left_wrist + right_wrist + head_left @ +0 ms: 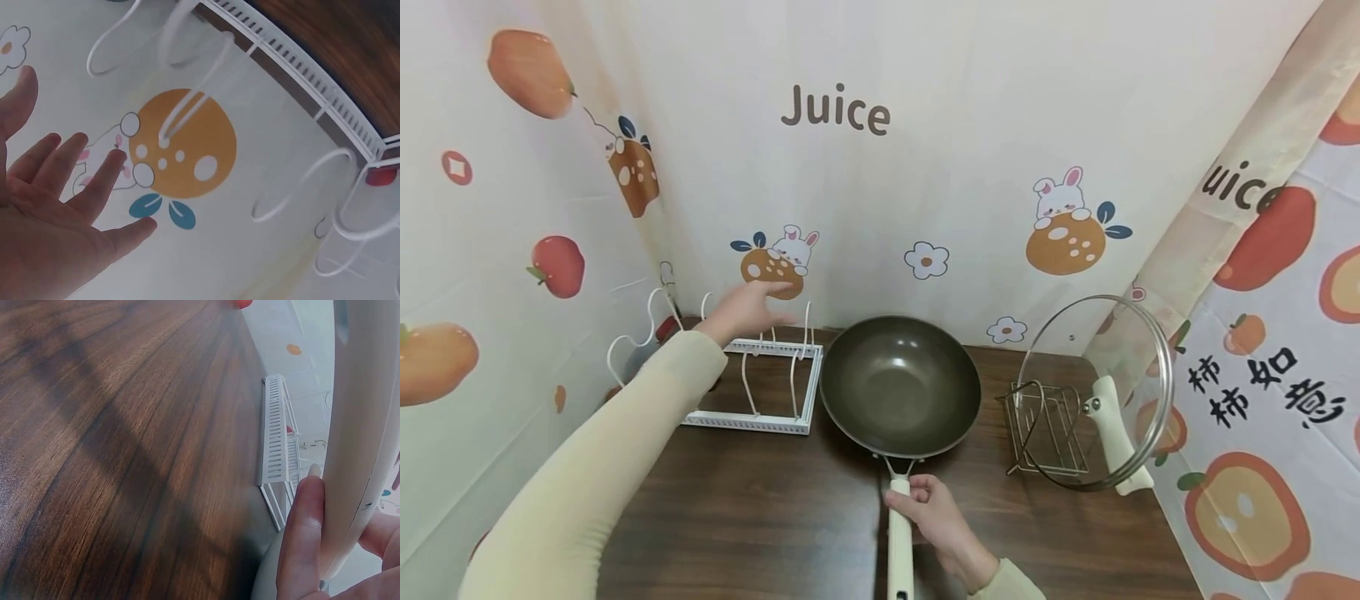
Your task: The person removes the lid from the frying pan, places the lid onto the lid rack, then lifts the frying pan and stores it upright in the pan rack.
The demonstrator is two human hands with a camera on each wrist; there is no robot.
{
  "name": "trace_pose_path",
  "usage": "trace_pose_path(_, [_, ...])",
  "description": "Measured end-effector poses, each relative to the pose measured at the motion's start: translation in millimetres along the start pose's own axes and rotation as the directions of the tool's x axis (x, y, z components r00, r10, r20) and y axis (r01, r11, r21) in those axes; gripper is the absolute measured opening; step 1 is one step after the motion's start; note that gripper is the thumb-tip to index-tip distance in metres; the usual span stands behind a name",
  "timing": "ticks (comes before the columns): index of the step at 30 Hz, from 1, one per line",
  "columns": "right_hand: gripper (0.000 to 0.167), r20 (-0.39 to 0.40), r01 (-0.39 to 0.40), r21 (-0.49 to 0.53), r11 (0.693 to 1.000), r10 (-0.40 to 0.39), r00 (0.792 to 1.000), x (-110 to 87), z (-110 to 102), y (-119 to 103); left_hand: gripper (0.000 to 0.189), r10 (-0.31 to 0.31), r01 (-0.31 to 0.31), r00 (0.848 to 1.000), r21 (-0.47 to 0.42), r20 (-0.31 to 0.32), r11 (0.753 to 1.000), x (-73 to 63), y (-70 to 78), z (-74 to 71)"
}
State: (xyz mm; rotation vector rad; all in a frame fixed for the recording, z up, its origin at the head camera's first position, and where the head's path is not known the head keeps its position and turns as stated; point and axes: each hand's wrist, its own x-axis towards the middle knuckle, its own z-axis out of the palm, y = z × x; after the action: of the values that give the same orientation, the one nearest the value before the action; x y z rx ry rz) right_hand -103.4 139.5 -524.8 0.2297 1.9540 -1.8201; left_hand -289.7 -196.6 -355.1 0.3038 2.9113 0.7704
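Note:
A dark wok (898,387) with a cream handle (900,533) stands in the middle of the table. My right hand (938,517) grips that handle near the pan, thumb on top; the right wrist view shows fingers around the handle (359,425). Above the white wire rack (745,423) at the left, my left hand (748,310) is held in the air with fingers spread and nothing in it. In the left wrist view the left hand (69,212) is beside the rack's white wire loops (300,187), apart from them.
A glass lid (1093,392) with a cream handle leans upright in a small dark wire stand (1045,433) at the right. Printed cloth walls enclose the wooden table (760,517) at the back and both sides. Something red (666,327) shows behind the white rack.

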Motion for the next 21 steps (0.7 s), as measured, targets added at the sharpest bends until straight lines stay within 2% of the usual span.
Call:
trace_pose_path(6, [0.051, 0.002, -0.001, -0.001, 1.000, 0.001, 1.000, 0.5, 0, 0, 0.070, 0.046, -0.044, 0.999, 0.054, -0.030, 0.998, -20.2, -9.2, 2.5])
trace_pose_path(13, [0.050, 0.004, -0.004, -0.005, 1.000, 0.004, 1.000, 1.0, -1, 0, 0.071, 0.077, -0.074, 0.994, 0.034, -0.077, 0.997, -42.5, -18.3, 14.3])
trace_pose_path(21, [0.051, 0.012, -0.004, -0.007, 1.000, 0.004, 1.000, 1.5, 0, 0, 0.073, -0.002, 0.004, 0.997, 0.024, -0.074, 1.000, -63.8, -34.9, 25.2])
